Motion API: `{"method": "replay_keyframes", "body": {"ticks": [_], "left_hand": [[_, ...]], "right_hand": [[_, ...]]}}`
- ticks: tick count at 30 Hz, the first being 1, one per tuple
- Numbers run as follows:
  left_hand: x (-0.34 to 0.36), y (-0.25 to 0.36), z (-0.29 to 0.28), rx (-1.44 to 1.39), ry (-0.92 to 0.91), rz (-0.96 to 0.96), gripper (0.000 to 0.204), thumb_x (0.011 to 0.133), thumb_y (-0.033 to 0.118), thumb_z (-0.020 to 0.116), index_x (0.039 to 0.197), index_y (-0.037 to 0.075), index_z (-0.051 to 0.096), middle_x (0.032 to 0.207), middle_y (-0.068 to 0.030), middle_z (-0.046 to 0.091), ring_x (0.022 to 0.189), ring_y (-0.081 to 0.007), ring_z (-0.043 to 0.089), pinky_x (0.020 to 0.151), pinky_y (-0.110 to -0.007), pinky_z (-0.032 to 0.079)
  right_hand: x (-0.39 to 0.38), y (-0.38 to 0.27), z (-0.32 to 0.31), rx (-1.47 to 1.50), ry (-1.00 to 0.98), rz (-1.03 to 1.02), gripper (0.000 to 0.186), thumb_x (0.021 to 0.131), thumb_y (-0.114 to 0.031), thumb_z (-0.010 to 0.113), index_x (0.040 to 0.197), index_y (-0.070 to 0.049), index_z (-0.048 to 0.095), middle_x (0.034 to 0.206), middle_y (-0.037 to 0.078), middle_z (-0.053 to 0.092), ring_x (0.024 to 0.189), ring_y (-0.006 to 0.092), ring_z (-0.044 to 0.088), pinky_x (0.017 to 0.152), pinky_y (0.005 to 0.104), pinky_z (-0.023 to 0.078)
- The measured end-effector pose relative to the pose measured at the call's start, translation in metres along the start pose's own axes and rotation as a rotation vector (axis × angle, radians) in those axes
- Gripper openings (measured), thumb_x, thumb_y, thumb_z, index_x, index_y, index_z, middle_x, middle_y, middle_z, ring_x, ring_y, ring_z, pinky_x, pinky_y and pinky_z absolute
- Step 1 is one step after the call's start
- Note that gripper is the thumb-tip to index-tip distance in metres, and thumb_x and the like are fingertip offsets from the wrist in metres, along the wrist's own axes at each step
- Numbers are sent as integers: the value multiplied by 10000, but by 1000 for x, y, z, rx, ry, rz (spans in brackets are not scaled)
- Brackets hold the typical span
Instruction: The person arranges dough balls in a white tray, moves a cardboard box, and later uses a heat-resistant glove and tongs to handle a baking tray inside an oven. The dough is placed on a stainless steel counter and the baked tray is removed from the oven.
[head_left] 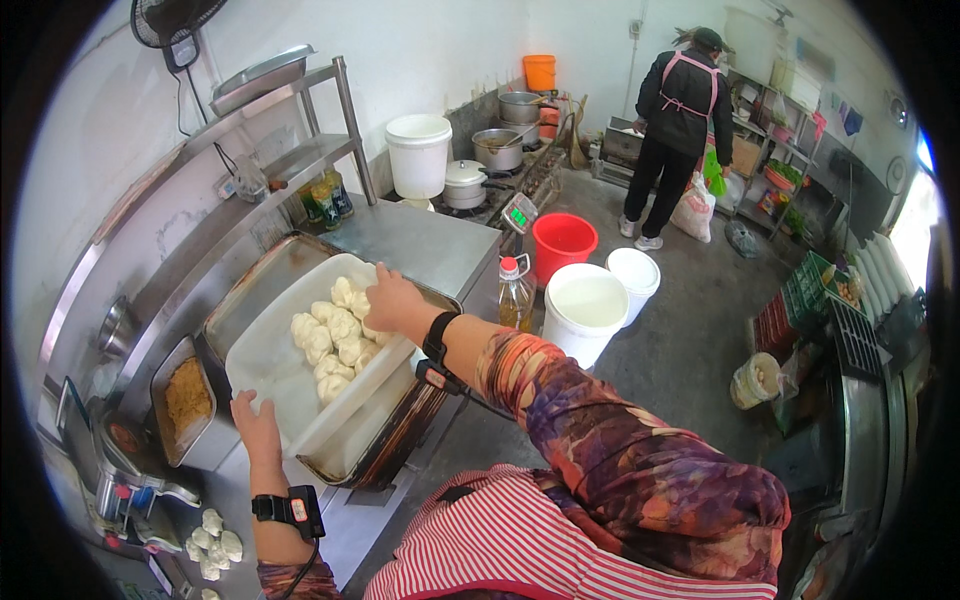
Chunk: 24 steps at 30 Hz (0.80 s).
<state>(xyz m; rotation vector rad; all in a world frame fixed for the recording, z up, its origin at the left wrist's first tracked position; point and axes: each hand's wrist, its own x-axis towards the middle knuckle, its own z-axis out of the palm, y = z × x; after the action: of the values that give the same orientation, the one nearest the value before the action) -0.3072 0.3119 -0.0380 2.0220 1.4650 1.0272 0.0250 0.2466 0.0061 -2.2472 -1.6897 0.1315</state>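
Observation:
A white plastic tub (270, 350) rests at a slant on a dark-rimmed baking tray (375, 445) on the steel counter. Several pale, smooth dough pieces (345, 327) are clustered toward its right end. My right hand (395, 303) grips the tub's right end beside the dough, its far fingertips partly out of sight. Just off the tub's left side is my left hand (258, 428), fingers apart and holding nothing. Both wrists wear black straps with small devices.
A metal pan of brown crumbly filling (187, 398) sits left. More dough pieces (214, 545) lie at lower left. A steel shelf (290, 165) overhangs the counter's back. Buckets, including a red one (564, 247), and an oil bottle (515, 295) stand right. Another person (684, 115) stands farther back.

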Motion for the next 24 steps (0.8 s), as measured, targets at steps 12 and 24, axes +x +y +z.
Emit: {"method": "replay_keyframes", "body": {"ticks": [12,24], "left_hand": [[1,-11,3,-9,64,66,358,792,139,598,1121,10,537,1342,-248,447,1335,-397,313,1108,-433,230],[-5,3,-1,18,40,40,361,804,163,603,1131,31,524,1353,-246,441,1348,-398,287,1108,-428,233]], "right_hand": [[3,2,7,-9,56,-17,464,713,-298,607,1101,-48,659,1460,292,268,1238,396,427,1005,416,408],[6,4,10,-41,40,-38,492,723,-336,613,1124,-54,650,1467,302,245,1245,424,418,1015,416,401]]}}
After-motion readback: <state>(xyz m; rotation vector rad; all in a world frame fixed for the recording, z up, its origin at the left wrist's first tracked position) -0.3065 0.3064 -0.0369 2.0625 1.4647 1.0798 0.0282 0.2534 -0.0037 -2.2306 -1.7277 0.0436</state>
